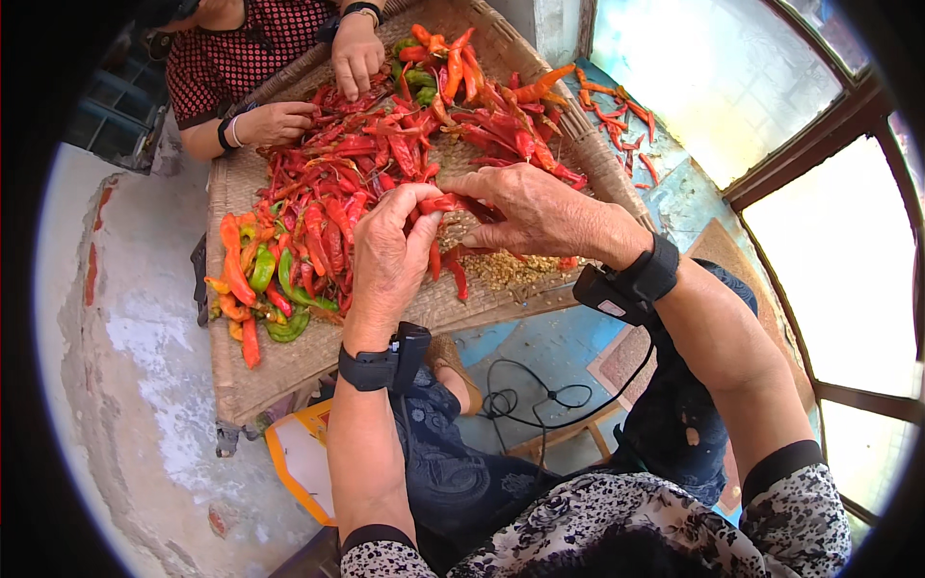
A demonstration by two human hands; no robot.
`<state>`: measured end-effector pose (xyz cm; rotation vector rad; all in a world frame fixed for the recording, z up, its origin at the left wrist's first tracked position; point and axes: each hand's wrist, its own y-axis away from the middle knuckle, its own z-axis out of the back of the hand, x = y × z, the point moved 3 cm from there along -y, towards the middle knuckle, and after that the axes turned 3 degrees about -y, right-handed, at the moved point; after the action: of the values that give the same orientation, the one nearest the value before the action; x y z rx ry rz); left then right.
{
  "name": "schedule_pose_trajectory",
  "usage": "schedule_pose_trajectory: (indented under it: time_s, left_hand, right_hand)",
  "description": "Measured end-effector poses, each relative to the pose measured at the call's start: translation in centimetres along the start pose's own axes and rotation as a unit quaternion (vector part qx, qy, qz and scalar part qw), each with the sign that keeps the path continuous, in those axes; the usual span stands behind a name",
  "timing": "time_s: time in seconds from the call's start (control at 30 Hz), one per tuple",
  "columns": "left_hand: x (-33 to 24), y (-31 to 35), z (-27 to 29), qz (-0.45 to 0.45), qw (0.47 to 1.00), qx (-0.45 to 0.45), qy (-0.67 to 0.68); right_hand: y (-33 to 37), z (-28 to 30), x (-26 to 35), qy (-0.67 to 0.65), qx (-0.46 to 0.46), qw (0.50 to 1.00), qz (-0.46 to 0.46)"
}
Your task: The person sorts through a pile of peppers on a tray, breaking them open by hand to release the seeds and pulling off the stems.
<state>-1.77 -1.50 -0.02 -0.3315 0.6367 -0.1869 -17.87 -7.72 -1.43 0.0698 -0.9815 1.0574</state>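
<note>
Between my two hands a red chili pepper [445, 203] is stretched level above the near side of a woven tray [265, 371]. My left hand [390, 252] pinches one end between thumb and fingers. My right hand [540, 214] is closed around the other end, which its fingers partly hide. Beyond and to the left lies a large heap of red chili peppers [337, 226]. Green and orange peppers [262, 269] are mixed in at its left edge. Pale seeds [520, 273] are spread on the tray below my right hand.
Across the tray, a co-worker's hands [357, 60] rest at the heap. More red peppers [617, 114] lie beyond the tray's right rim, by the windows [713, 87]. A black cable [540, 395] hangs near my legs. A white wall [145, 337] stands at left.
</note>
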Motion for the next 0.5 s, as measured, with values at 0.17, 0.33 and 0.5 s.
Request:
schedule_pose_trajectory:
  time_s: [0.17,0.33,0.5]
  left_hand:
    - [0.4,0.0,-1.0,0.045,0.996,-0.006,0.080]
    - [1.4,0.2,-0.6,0.086,0.993,-0.012,0.074]
    - [2.0,0.4,-0.8,0.161,0.958,0.011,0.235]
  right_hand:
    - [-0.3,0.1,0.0,0.002,-0.054,0.998,0.028]
    - [0.4,2.3,0.3,0.065,-0.016,0.997,-0.041]
    - [1.3,4.5,0.7,0.284,-0.109,0.952,-0.035]
